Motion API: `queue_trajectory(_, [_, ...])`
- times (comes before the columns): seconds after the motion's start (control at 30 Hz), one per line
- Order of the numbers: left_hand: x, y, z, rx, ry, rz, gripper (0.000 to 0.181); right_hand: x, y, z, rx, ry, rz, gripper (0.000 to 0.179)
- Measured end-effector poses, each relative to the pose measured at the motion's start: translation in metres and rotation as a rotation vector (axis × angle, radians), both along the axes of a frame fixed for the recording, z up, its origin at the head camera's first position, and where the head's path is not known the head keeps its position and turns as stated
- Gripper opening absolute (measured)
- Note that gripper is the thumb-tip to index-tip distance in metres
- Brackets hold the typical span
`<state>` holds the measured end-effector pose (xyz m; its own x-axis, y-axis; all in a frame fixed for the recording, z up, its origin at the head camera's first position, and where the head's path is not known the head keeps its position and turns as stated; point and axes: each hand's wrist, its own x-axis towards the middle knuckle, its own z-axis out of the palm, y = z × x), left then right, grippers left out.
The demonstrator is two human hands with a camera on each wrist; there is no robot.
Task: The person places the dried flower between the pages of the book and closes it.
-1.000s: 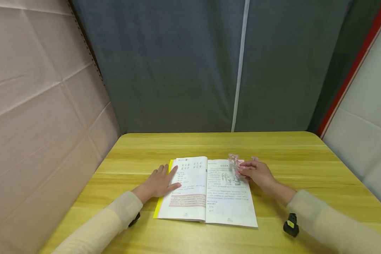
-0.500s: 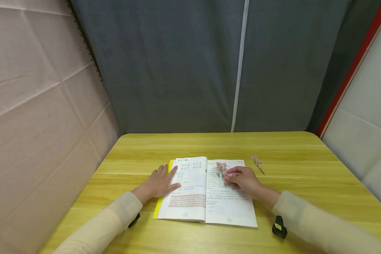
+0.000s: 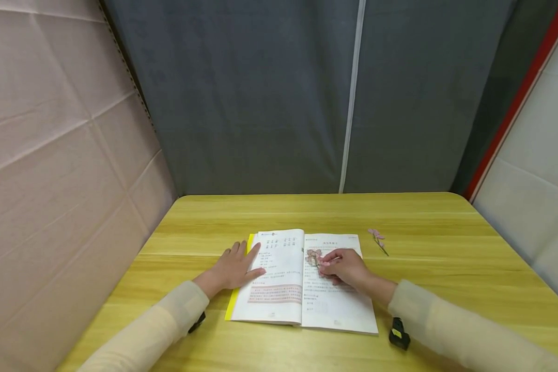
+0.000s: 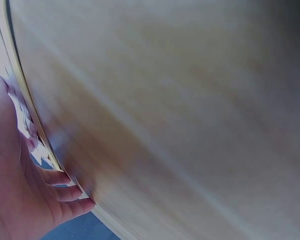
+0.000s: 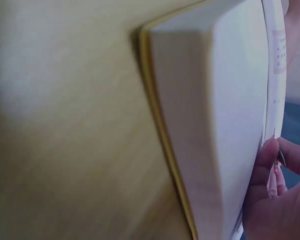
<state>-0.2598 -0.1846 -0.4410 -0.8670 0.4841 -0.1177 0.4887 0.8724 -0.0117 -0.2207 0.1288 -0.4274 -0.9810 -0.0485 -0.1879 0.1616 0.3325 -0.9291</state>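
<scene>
An open book point(image 3: 337, 310) with a yellow cover edge lies on the table. My left hand point(image 3: 234, 267) rests with spread fingers on its left page, thumb pointing toward the middle. In the left wrist view the left hand point(image 4: 30, 195) lies along the book's edge. Over the right page, my right hand point(image 3: 346, 267) pinches a sprig of pink flowers point(image 3: 313, 257) between thumb and fingertips, its blossoms toward the spine. From the right wrist, the fingers point(image 5: 265, 160) show at the page with a bit of pink and a thin stem between them.
A second small pink flower sprig point(image 3: 377, 238) lies on the wooden table point(image 3: 204, 217) to the right of the book. A grey curtain point(image 3: 260, 103) hangs behind the table's far edge, and a pale cloth wall point(image 3: 74, 155) stands at the left.
My right hand has carried the flower sprig left from the right page's outer edge toward the spine, uncovering the second sprig on the table. The left hand has stayed put.
</scene>
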Motion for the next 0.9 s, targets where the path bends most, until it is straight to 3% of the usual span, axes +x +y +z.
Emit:
queue_trajectory(0.43, [0.001,0.001,0.004,0.005,-0.004,-0.001,0.083,-0.002,-0.007,0.002,0.152,0.049,0.033,0.016])
queue_trajectory(0.9, [-0.001,0.0,0.001,-0.002,0.003,0.0,0.085,-0.002,0.007,0.016,0.326,0.207,0.177,0.008])
